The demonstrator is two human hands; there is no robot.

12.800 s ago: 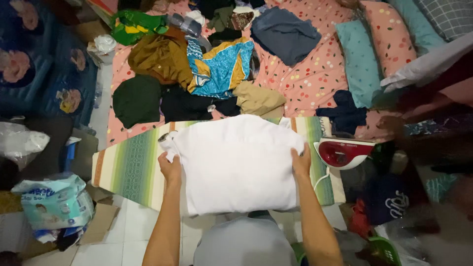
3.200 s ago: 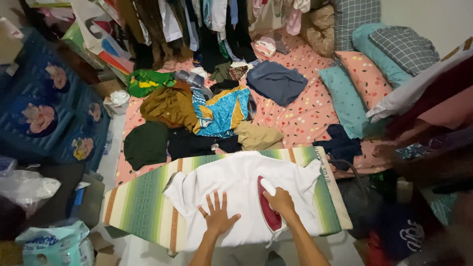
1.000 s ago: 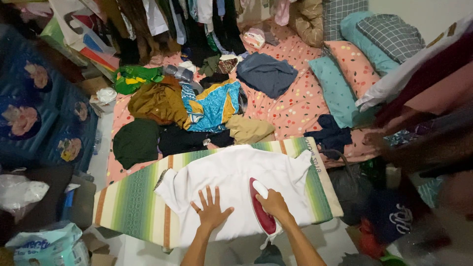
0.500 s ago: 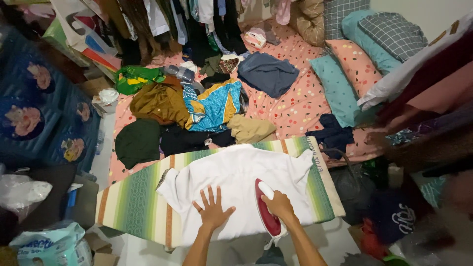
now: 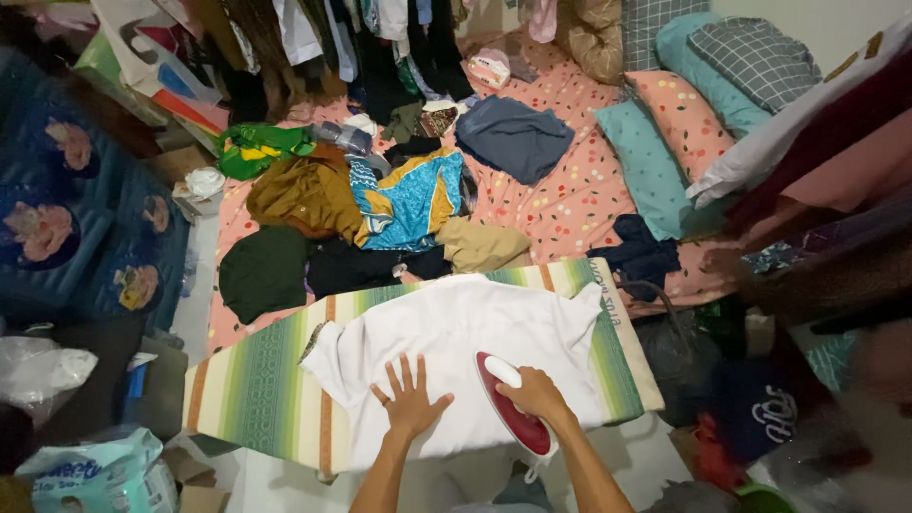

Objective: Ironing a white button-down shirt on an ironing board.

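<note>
Two hands on white shirt [image 5: 456, 328], R hand [image 5: 534, 392] w/ red iron [image 5: 513, 404] slid slightly left, L hand [image 5: 410, 399] unmoved

surface: striped green ironing board [image 5: 256, 399] | on it: white shirt [image 5: 456, 332] spread flat, red-and-white iron [image 5: 513, 418] standing on the shirt's near right part

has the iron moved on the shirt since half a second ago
Yes. The red iron, gripped by the right hand, has slid toward the left hand, which lies flat on the white shirt.
</note>
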